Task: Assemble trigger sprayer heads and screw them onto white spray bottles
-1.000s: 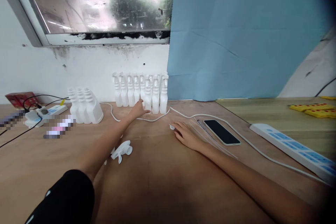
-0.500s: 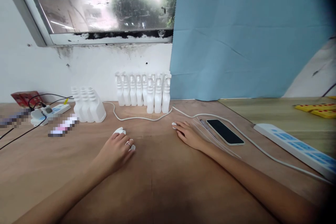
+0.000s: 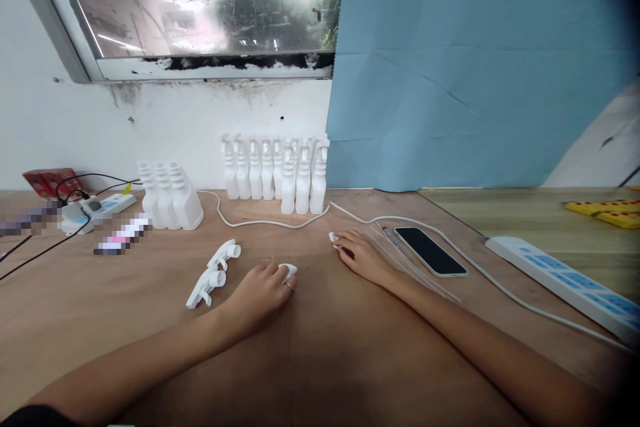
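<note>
My left hand (image 3: 267, 283) is closed, palm down low over the table, around a white spray trigger head (image 3: 289, 271); only its end shows past the fingers. Left of that hand lie two more white trigger heads (image 3: 223, 253), one in front of the other on the wood. My right hand (image 3: 361, 257) rests on the table with curled fingers. At its fingertips a bit of something white (image 3: 333, 237) shows, mostly covered, so I cannot name it. Behind both hands stand several white spray bottles (image 3: 303, 187) fitted with trigger heads.
White bottles without heads (image 3: 175, 203) stand at the left back. A white cable (image 3: 260, 223) runs across the table. On the right are a dark phone (image 3: 430, 251), thin clear tubes (image 3: 400, 257) and a power strip (image 3: 565, 280). Another power strip (image 3: 117, 202) lies far left.
My left hand has moved right, away from the two trigger heads it was covering, with another head in its fingers. The right hand has stayed in place. The view has shifted slightly.
</note>
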### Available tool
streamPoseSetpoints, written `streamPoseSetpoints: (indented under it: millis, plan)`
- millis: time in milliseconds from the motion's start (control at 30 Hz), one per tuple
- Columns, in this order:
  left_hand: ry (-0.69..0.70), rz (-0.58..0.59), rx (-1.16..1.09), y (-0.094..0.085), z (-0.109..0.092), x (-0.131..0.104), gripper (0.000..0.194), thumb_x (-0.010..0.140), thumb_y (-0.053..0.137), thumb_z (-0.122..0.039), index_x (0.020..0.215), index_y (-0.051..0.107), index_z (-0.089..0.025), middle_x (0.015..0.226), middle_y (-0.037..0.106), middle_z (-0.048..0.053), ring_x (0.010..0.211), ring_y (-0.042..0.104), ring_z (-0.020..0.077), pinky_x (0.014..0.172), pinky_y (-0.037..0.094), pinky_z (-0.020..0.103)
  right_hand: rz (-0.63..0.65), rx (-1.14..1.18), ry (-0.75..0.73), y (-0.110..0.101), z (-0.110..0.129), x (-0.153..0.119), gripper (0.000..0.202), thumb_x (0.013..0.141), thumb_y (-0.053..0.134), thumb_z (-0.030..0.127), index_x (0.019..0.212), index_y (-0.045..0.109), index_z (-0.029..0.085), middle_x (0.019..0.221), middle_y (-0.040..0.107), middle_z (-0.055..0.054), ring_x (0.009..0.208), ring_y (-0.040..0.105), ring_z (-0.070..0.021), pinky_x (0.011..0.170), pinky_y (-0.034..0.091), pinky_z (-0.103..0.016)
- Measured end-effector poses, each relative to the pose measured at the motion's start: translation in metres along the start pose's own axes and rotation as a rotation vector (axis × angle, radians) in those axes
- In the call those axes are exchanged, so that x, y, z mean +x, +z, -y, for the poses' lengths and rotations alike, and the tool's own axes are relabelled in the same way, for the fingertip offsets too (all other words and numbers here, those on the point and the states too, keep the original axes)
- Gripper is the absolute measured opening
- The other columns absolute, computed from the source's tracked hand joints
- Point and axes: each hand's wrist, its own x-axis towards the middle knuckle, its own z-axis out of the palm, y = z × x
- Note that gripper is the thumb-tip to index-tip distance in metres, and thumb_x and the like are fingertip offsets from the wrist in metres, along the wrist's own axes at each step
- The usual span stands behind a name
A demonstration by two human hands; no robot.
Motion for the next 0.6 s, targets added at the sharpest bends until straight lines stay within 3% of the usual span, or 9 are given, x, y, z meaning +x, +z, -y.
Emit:
streamPoseSetpoints:
  millis: [233, 467, 600]
  plan:
    - [0.113, -0.134, -0.102, 0.017, -0.017, 0.019, 0.027, 0.098, 0.042, -0.019, 0.121, 0.055, -0.014, 0.115, 0.059, 0.013, 0.098, 0.055, 0.0280, 0.082, 0.049, 0.041, 0.022, 0.003, 0.012, -0.001, 0.002, -0.001, 0.037, 0.089, 0.047, 0.013, 0.122, 0.063, 0.018, 0.124, 0.060, -0.015, 0.114, 0.058, -0.0277, 0.097, 0.048, -0.047]
    - [-0.022, -0.180, -0.437, 0.025, -0.009, 0.015, 0.041, 0.095, 0.051, -0.026, 0.135, 0.046, -0.020, 0.126, 0.055, 0.013, 0.113, 0.049, 0.0294, 0.094, 0.044, 0.046, 0.031, 0.033, 0.024, -0.004, 0.006, 0.003, 0.032, 0.088, 0.048, 0.016, 0.113, 0.068, 0.019, 0.108, 0.062, -0.013, 0.100, 0.060, -0.0267, 0.089, 0.050, -0.044]
    - [-0.057, -0.193, -0.582, 0.026, -0.005, 0.016, 0.035, 0.096, 0.050, -0.024, 0.131, 0.052, -0.020, 0.123, 0.058, 0.012, 0.112, 0.052, 0.0273, 0.095, 0.044, 0.044, 0.045, 0.009, 0.014, -0.005, 0.006, 0.004, 0.028, 0.089, 0.048, 0.016, 0.105, 0.070, 0.019, 0.102, 0.065, -0.013, 0.096, 0.060, -0.0269, 0.086, 0.049, -0.044]
